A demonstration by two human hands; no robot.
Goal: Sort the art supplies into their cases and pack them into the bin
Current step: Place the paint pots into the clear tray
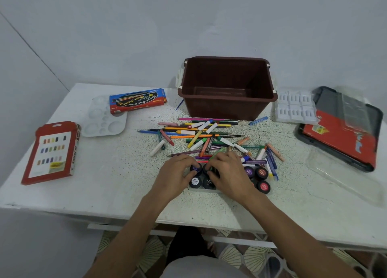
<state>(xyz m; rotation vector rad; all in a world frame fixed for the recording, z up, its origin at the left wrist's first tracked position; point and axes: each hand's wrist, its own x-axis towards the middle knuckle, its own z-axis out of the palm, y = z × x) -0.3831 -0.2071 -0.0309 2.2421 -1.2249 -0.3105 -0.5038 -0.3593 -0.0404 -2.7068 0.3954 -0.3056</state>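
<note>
Small black poster-paint jars stand in rows in a tray near the table's front edge. My left hand has its fingers curled round a jar with a dark blue lid. My right hand grips the neighbouring jar and covers others. Just beyond lies a loose heap of pencils, markers and crayons. An empty brown bin stands behind the heap.
A red oil-pastel box lies at the left, with a white palette and a blue-red watercolour box behind it. At the right are a white moulded insert, a red-and-black case and a clear plastic lid.
</note>
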